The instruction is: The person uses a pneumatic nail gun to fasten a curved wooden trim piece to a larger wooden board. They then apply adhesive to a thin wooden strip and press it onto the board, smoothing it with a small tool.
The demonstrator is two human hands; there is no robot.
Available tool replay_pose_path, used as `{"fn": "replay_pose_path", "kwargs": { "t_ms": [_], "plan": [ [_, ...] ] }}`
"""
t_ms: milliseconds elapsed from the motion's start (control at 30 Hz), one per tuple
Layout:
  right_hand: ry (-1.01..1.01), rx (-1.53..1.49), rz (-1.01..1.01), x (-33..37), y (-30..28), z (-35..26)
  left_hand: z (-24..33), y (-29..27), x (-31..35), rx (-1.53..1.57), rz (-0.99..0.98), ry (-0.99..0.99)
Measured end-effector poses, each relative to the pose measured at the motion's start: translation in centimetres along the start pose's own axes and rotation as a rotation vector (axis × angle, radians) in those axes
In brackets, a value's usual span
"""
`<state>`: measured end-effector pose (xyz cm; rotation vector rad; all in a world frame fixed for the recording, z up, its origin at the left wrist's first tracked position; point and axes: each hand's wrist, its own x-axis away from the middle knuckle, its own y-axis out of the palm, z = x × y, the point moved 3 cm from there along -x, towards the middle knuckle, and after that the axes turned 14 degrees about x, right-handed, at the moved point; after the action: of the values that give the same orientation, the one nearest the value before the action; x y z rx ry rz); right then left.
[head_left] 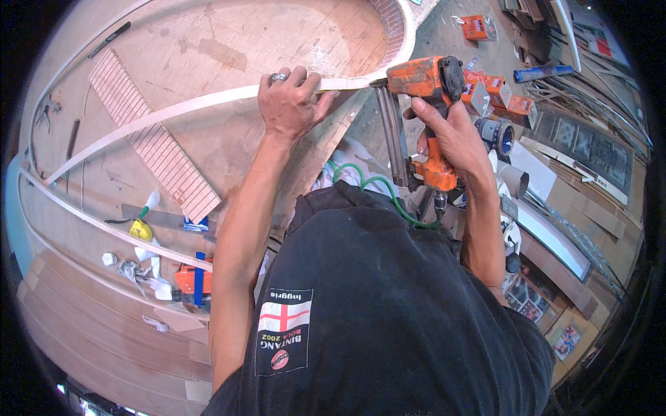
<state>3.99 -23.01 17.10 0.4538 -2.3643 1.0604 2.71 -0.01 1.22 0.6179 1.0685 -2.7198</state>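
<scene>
My right hand (pixel 458 135) is wrapped round the handle of an orange and black nail gun (pixel 415 78), with a green coiled air hose (pixel 378 182) near its base. The gun's nose is at a long, thin, pale wooden strip (pixel 187 105), beside a curved wooden frame (pixel 406 45) with a ribbed inner wall. To the left of the gun, my left hand (pixel 291 104) grips the strip, fingers over its far side and thumb toward the gun. Whether the nose presses on the wood, I cannot tell. A ribbed wooden slat (pixel 152 135) lies across the tabletop beneath the strip.
On the left lie a yellow tape measure (pixel 141 229), crumpled white paper (pixel 161 286), pliers (pixel 46 119) and a black pen-like tool (pixel 111 39). Orange boxes (pixel 476 28) sit on the floor at right, near a blue cylindrical container (pixel 496 134) and stacked boards (pixel 607 149).
</scene>
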Motion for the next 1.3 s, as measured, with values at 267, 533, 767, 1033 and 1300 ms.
{"fn": "replay_pose_path", "kwargs": {
  "t_ms": [267, 533, 767, 1033, 1300],
  "plan": [
    [-0.011, 0.025, -0.002, -0.3, 0.1, -0.4, -0.2, 0.1, 0.2, 0.018, 0.013, 0.001],
    [0.032, 0.063, -0.009, -0.3, 0.3, -0.7, -0.3, 0.4, 0.3, 0.033, 0.012, -0.015],
    [-0.026, 0.06, 0.026, -0.8, 0.5, 0.1, -0.1, 0.4, 0.3, 0.012, 0.004, -0.011],
    [-0.016, 0.032, 0.012, -0.2, 0.4, -0.5, 0.0, 0.5, 0.2, 0.004, -0.008, -0.013],
    [0.039, 0.011, 0.013, 0.4, -0.1, -1.1, 0.0, 0.6, 0.3, -0.021, 0.005, 0.011]
  ]
}}
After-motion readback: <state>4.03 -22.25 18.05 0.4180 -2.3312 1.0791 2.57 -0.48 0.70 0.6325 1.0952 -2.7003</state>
